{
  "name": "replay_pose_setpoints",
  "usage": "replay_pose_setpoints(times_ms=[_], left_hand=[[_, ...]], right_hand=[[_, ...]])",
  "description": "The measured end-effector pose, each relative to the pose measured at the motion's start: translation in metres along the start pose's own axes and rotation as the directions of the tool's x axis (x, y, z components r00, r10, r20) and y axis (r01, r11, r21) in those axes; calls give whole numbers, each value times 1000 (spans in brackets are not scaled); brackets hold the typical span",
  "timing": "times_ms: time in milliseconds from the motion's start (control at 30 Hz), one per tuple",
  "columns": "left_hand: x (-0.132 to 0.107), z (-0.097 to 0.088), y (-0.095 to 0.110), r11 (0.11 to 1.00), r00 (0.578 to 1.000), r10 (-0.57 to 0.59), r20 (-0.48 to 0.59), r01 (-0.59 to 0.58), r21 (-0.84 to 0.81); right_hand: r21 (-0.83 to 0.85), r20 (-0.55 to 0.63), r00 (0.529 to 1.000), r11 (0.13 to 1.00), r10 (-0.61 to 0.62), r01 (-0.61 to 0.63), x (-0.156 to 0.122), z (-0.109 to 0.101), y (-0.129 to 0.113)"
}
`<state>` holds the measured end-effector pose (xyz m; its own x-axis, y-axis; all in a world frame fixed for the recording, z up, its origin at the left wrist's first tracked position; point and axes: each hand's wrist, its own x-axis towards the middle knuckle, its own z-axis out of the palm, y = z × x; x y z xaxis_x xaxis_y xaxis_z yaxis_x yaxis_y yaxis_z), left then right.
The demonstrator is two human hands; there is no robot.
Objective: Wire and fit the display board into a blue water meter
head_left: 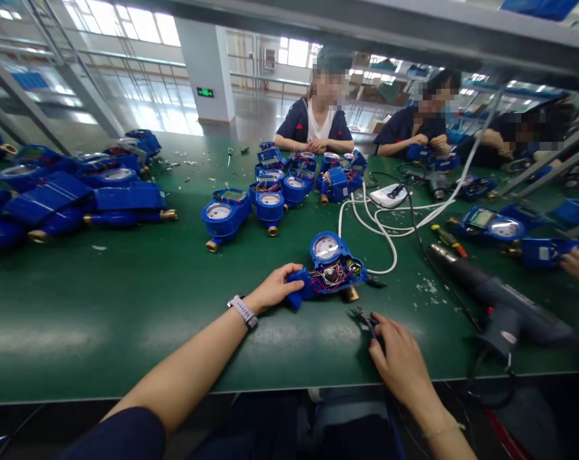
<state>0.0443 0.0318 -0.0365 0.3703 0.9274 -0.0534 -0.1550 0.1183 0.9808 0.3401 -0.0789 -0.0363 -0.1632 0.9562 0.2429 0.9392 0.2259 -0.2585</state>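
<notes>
With your left hand fingers clamped on the open blue plastic water meter, pin it flat to the green worktop; your right hand fingers curl around small dark cutters.

Water meter: blue housing, round white dial at far end, cover off, red and yellow wires exposed, brass fitting at near right.
Meter pose: flat, dial up, mid green table.
Cutters: small, dark tips, blue handles, flat, just near-right of meter, partly covered.
</notes>
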Motion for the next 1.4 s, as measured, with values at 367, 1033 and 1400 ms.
replay_pose_setpoints(times_ms=[367,1033,1400], left_hand=[[0,-1,7,995,997,-65,52,69,-67],[-36,39,26,997,986,-58,159,50,51],[-52,38,21,978,978,-205,34,206,-19]], right_hand=[[769,103,966,597,239,-230,-3,-15,-62],[605,90,992,796,-94,20,-9,-14,-116],[792,208,968,557,141,-252,-22,-22,-89]])
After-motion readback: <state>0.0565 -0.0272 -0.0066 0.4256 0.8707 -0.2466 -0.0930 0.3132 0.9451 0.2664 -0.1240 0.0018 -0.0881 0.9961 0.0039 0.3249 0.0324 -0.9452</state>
